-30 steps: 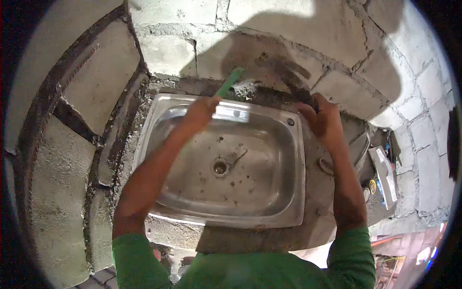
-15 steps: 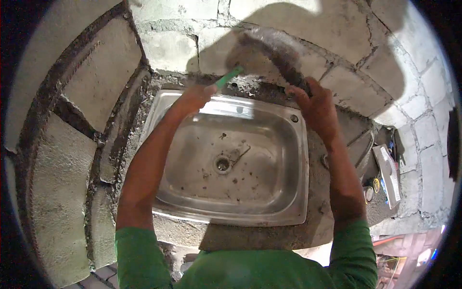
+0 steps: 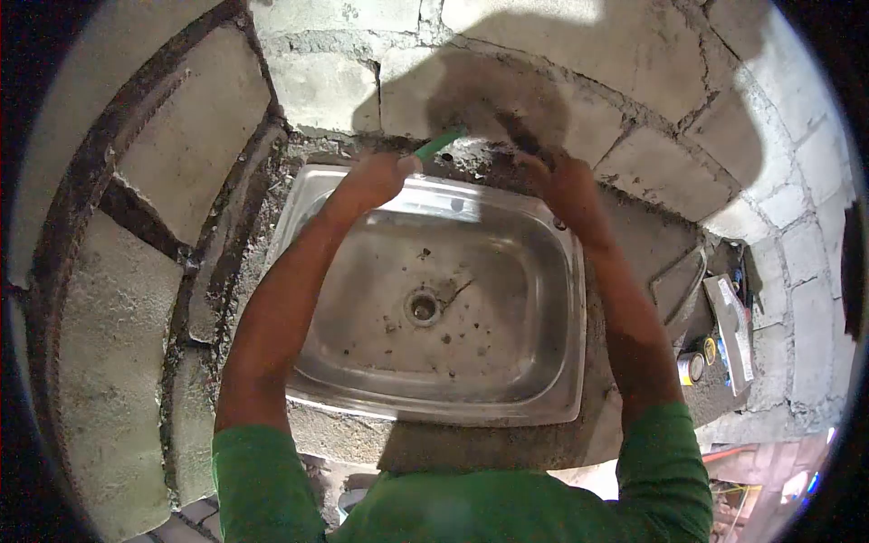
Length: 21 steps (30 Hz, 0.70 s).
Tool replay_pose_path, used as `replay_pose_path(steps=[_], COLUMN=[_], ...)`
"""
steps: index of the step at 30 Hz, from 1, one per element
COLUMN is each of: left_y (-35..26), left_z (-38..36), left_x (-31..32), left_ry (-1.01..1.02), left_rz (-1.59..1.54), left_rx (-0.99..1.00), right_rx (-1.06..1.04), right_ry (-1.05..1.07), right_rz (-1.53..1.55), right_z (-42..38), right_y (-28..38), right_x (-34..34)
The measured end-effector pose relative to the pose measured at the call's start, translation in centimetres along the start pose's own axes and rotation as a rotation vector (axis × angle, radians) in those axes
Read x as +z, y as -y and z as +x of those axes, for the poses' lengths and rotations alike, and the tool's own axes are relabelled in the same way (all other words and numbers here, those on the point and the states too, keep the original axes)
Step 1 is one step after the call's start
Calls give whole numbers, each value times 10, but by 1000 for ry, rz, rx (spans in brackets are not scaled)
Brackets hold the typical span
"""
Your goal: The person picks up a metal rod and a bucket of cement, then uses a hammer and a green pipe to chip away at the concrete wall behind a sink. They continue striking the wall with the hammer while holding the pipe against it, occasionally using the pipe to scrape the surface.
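My left hand (image 3: 378, 178) is closed around a green chisel (image 3: 441, 145) at the sink's back left edge. The chisel slants up to the right, its far end near the foot of the block wall. My right hand (image 3: 566, 188) grips what looks like a dark hammer (image 3: 518, 133), blurred and hard to see against the shadow on the wall. Below both hands lies a stainless steel sink (image 3: 434, 362) set in a rough concrete counter, with dark bits of debris scattered around its drain (image 3: 423, 309).
Grey block walls (image 3: 317, 95) with rough mortar joints rise behind and at the sides. On the right of the counter are a flat pale trowel-like piece (image 3: 731, 326), a small can (image 3: 692, 368) and other small items.
My right hand has moved left and closer to the wall, bringing the dark hammer towards the chisel. The left hand has shifted slightly to the right.
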<state>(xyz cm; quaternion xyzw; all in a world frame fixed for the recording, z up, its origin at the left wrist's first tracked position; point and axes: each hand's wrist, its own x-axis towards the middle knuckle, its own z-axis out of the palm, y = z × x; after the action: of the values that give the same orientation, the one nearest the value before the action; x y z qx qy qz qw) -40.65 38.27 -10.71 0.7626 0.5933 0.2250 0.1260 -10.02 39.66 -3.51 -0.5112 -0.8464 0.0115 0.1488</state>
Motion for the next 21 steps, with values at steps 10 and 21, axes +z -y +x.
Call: replay_pose_path(steps=[10, 21], left_y=[9, 30], left_z=[1, 12], left_x=[3, 27], left_ry=[70, -78], left_rz=[-200, -73], left_rx=[-116, 83], right_rx=[-61, -26], right_ry=[-199, -535], right_rz=[131, 826], right_z=[-6, -6], right_y=[14, 33], right_x=[10, -30])
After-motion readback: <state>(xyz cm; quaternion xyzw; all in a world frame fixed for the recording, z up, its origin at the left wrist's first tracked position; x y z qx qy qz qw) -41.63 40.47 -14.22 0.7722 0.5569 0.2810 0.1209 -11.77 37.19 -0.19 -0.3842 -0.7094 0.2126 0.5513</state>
